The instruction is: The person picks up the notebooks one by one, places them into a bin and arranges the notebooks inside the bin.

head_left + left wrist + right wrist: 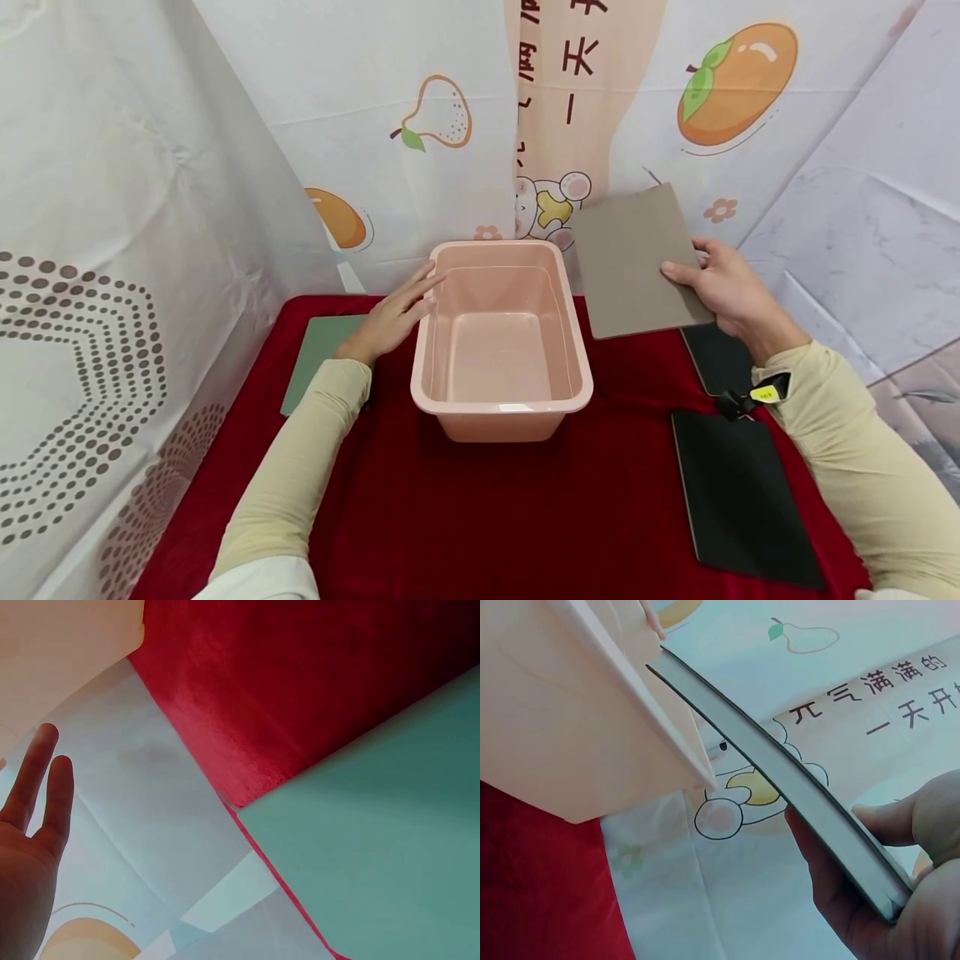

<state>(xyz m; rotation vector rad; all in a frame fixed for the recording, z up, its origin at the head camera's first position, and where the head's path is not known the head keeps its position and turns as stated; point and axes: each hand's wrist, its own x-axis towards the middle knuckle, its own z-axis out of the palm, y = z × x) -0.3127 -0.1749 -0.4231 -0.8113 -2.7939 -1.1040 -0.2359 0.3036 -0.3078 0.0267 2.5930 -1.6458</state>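
Left arm [288, 479] and right arm [855, 454] stretched forward. Left grip [390, 321]: fingers [58, 795] straight, slightly spread. Right grip [726, 290]: thumb [681, 273] opposite fingers, pinching.

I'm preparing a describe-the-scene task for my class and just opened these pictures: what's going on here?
A person's right hand grips a grey-brown book, held up to the right of a pink basin. The left hand is at the basin's left side. Nothing shows inside the basin, which stands on a red cloth. Left of the basin lies a green flat item, partly hidden; on the right lie a farther dark item and a nearer dark item.
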